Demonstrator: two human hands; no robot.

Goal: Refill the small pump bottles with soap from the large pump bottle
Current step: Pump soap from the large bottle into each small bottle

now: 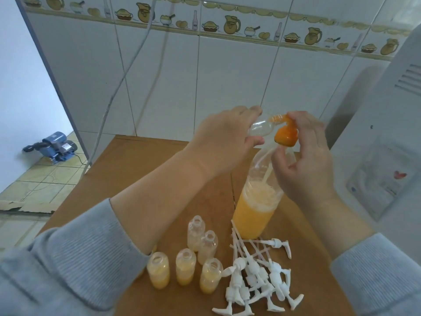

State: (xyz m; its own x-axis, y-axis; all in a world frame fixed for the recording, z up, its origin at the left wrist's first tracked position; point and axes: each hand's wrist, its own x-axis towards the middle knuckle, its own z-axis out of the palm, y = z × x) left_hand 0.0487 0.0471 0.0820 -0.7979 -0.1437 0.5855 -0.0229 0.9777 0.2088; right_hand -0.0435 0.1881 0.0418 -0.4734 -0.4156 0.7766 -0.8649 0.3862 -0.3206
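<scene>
My left hand (225, 135) grips a clear small bottle (262, 128), tilted on its side with its neck at the orange pump nozzle (286, 134) of the large soap bottle (257, 201). My right hand (303, 156) rests on top of that pump head, fingers curled around it. The large bottle stands on the brown table (141, 169), about half full of orange soap. Several open small bottles (184, 265) stand near the front, some partly filled with orange soap. A pile of white pump tops (257, 274) lies to their right.
A white appliance (382, 137) stands close on the right. A tiled wall (205, 83) with hanging cables is behind the table. A blue pump motor (53, 147) sits on the floor at the left.
</scene>
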